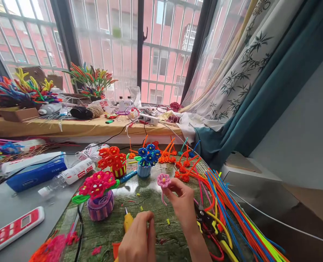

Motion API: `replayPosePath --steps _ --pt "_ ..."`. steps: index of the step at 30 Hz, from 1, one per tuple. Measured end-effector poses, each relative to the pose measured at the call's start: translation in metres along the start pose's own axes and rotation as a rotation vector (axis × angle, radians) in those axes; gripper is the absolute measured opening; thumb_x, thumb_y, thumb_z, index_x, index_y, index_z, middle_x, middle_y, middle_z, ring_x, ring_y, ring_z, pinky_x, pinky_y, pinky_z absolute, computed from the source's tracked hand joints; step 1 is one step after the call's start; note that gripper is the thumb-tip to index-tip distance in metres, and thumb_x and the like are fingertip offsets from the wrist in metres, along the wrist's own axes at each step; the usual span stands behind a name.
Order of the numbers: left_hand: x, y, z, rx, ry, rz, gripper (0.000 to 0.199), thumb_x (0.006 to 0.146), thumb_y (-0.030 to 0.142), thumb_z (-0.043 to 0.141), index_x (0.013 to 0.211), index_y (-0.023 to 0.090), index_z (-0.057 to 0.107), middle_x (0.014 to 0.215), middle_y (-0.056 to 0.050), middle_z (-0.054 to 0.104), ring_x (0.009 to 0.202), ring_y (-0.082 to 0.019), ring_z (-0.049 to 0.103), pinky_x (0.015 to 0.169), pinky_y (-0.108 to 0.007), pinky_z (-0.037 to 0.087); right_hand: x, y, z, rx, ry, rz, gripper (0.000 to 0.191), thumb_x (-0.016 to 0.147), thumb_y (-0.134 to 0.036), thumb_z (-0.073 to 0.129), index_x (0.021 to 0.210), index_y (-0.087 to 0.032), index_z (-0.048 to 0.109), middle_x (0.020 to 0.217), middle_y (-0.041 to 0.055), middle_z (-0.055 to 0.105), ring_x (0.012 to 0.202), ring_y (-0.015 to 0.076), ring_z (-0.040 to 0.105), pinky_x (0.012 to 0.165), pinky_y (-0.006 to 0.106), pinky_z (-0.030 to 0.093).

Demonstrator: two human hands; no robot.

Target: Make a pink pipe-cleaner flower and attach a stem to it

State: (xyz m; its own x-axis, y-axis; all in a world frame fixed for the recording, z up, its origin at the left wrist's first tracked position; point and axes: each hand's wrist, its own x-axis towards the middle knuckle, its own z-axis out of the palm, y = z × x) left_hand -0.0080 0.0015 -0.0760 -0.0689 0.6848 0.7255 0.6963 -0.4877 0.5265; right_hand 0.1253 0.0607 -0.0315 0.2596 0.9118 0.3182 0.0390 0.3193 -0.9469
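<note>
My right hand [183,203] pinches a small pink pipe-cleaner flower [164,180] just below its head. The flower has a yellowish centre, and its pink stem hangs down beneath the fingers. My left hand [136,238] is curled over a yellow glue gun [128,221], whose nozzle points away from me. Much of the gun, with the undersides of those fingers, is hidden. To the left stands a purple pot of magenta flowers [100,205]. Behind it are a striped pot of red-orange flowers [118,170] and a light blue pot of blue flowers [144,170].
Pliers [205,218] and long coloured pipe cleaners [240,214] lie right. Orange flowers on stems [183,169] are behind my right hand. At left are a plastic bottle [68,176], a blue tissue pack [38,173] and a red-white remote [16,230]. A power strip [149,119] sits on the sill.
</note>
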Motion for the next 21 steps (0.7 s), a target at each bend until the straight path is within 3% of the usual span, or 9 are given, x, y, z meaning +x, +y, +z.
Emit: replayPosePath --steps 2,5,11,16,21 --pt "-0.003 -0.004 0.002 0.01 0.008 -0.015 0.022 0.103 0.029 0.039 0.102 0.023 0.06 0.095 -0.005 0.071 0.076 -0.017 0.069 0.077 -0.026 0.051 -0.009 -0.001 0.007 0.068 -0.048 0.018 0.026 0.071 -0.042 0.083 0.072 -0.017 0.076 0.067 0.0013 0.065 0.061 0.0159 0.057 0.059 0.025 0.045" --pt "-0.006 -0.008 0.003 -0.039 -0.013 -0.114 0.029 0.101 0.042 0.043 0.107 0.022 0.063 0.099 -0.006 0.072 0.067 -0.017 0.067 0.071 -0.028 0.054 -0.024 0.001 0.017 0.166 -0.093 0.082 0.03 0.067 -0.045 0.086 0.072 -0.018 0.076 0.067 0.0013 0.067 0.063 0.0158 0.058 0.06 0.024 0.047" --pt "-0.008 -0.007 -0.004 -0.329 -0.054 -0.313 0.034 0.096 0.049 0.052 0.083 0.022 0.069 0.062 0.004 0.067 0.048 -0.014 0.059 0.051 -0.022 0.047 -0.039 0.004 0.025 0.258 -0.162 0.246 0.034 0.062 -0.047 0.09 0.071 -0.016 0.079 0.062 0.0016 0.067 0.056 0.0124 0.055 0.053 0.021 0.046" --pt "-0.008 -0.01 -0.007 -0.345 -0.061 -0.295 0.036 0.097 0.047 0.052 0.079 0.021 0.069 0.055 0.004 0.062 0.045 -0.013 0.057 0.045 -0.02 0.044 -0.04 -0.001 0.024 0.256 -0.234 0.304 0.041 0.059 -0.053 0.09 0.073 -0.016 0.082 0.062 0.0047 0.07 0.055 0.0131 0.056 0.052 0.022 0.045" --pt "-0.008 -0.01 -0.005 -0.321 -0.093 -0.189 0.03 0.098 0.041 0.052 0.085 0.02 0.068 0.059 0.004 0.065 0.044 -0.012 0.057 0.042 -0.019 0.042 -0.039 -0.003 0.024 0.243 -0.202 0.291 0.044 0.062 -0.059 0.085 0.064 -0.016 0.08 0.057 0.0048 0.069 0.054 0.0142 0.058 0.054 0.024 0.046"
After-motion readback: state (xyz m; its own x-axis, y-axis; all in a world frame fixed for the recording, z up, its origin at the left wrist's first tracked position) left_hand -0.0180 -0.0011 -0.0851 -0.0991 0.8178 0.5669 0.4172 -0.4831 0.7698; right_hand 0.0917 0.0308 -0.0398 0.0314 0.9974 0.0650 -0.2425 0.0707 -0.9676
